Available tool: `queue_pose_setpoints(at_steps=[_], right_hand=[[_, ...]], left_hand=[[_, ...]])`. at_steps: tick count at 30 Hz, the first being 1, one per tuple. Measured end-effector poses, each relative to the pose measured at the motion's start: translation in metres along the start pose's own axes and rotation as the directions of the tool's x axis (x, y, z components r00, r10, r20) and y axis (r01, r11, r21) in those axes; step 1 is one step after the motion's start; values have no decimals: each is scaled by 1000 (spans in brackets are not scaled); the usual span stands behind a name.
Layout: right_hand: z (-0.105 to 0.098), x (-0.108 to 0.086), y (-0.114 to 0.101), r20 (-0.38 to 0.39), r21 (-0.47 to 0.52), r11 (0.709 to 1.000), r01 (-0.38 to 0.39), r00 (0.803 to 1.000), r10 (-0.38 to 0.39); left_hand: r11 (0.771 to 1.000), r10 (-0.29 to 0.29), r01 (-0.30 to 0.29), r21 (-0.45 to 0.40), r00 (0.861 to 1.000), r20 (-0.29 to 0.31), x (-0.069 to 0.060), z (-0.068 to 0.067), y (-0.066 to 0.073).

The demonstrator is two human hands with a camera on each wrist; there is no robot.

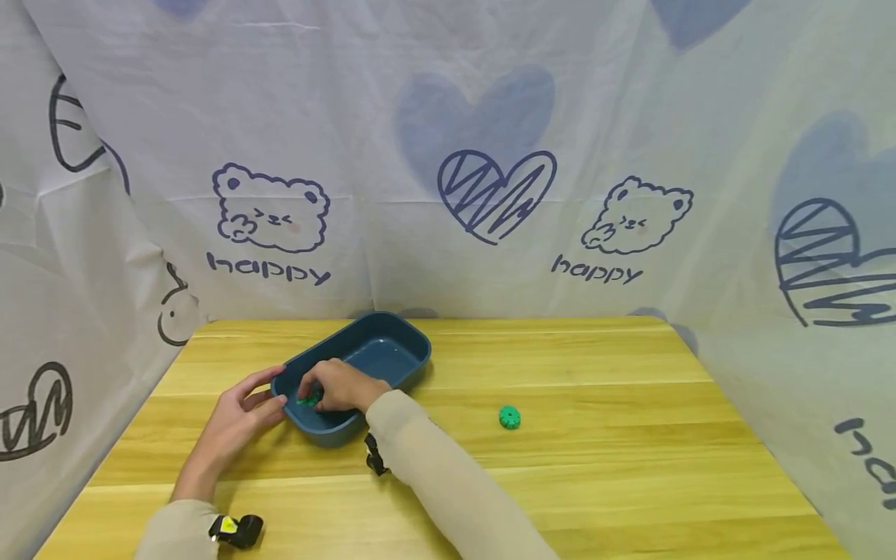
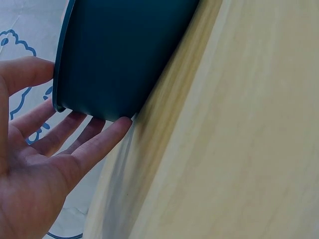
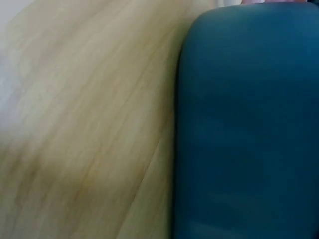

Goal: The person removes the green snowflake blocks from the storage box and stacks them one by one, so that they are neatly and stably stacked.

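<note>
A dark blue oblong bin (image 1: pixel 386 359) with rounded corners stands at an angle on the table. My right hand (image 1: pixel 341 385) reaches down inside its near left end, fingers curled at a green notched piece (image 1: pixel 310 399) that they mostly cover. My left hand (image 1: pixel 234 416) touches the bin's left end from outside, fingers spread and fairly straight. In the left wrist view, the left hand (image 2: pixel 45 159) has fingertips against the bin's outer wall (image 2: pixel 119 55) and rim. The right wrist view shows the bin's side (image 3: pixel 249 124); my right fingers are hidden there.
A green notched disc (image 1: pixel 509 418) with a centre hole lies on the wooden table (image 1: pixel 616 467), right of the bin. White cloth (image 1: pixel 448 280) printed with hearts and bears hangs behind the table and along both sides.
</note>
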State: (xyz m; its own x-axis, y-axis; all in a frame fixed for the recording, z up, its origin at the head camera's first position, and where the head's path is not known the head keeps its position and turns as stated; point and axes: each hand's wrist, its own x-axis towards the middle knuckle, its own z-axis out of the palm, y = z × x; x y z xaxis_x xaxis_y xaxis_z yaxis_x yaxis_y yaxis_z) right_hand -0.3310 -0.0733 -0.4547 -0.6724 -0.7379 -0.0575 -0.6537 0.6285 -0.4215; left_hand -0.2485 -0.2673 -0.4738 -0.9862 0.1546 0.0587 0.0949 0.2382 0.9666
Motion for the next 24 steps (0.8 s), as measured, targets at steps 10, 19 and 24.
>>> queue_pose_setpoints(at_steps=[10,19,24], right_hand=[[1,1,-4,20,-49,997,-62,998,63],[2,3,-3,37,-46,998,-51,998,52],[2,3,-3,54,-33,999,-37,998,38]], left_hand=[[1000,-5,5,-8,1000,-5,0,1,-1],[1000,1,-1,-11,1000,-7,1,1,-2],[1000,4,-4,-4,1000,-5,1,0,-2]])
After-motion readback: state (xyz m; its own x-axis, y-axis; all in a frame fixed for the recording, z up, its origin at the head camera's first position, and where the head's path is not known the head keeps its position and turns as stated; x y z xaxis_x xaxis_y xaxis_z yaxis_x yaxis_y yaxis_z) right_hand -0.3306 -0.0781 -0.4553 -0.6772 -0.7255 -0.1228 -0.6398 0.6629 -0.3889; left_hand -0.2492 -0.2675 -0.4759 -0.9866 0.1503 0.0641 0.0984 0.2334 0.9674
